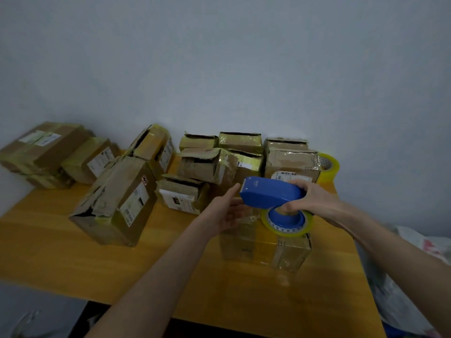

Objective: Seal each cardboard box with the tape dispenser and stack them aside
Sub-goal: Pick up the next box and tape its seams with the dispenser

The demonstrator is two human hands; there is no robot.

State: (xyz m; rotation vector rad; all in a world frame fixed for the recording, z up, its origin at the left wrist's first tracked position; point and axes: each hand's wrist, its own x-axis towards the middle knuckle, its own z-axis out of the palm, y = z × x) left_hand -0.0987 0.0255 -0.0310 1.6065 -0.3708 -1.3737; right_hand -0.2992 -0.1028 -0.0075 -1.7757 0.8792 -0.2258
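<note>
Pale grey-blue wall behind a yellow-orange wooden table (pixel 48 245), seen from the head camera.

Work piece: brown cardboard box wrapped in glossy clear tape (pixel 263 247), near the table's right front part; somewhat blurred.

Right hand (pixel 311 195): fingers curled round the rear of the blue plastic tape dispenser (pixel 271 193), holding it above the work box. Its roll of yellowish clear tape (pixel 288 224) sits on the blue hub, just over the box top. Contact between roll and box: cannot tell.

Left hand (pixel 227 212): fingers straight and spread, holding nothing, over the box's left top edge. Its uppermost fingertip lies just beside the dispenser's front end; touching or not, cannot tell.

Other stock on the table:
- large crumpled cardboard box with white labels (pixel 117 203), left of the hands, flaps torn.
- cluster of small open-topped cardboard boxes (pixel 212 162) along the wall.
- taped boxes stacked at the far left (pixel 41 152).
- spare roll of yellowish tape (pixel 329 167), upright at the back right, beside a labelled box.

White plastic bag (pixel 415 252) off the table's right edge.
</note>
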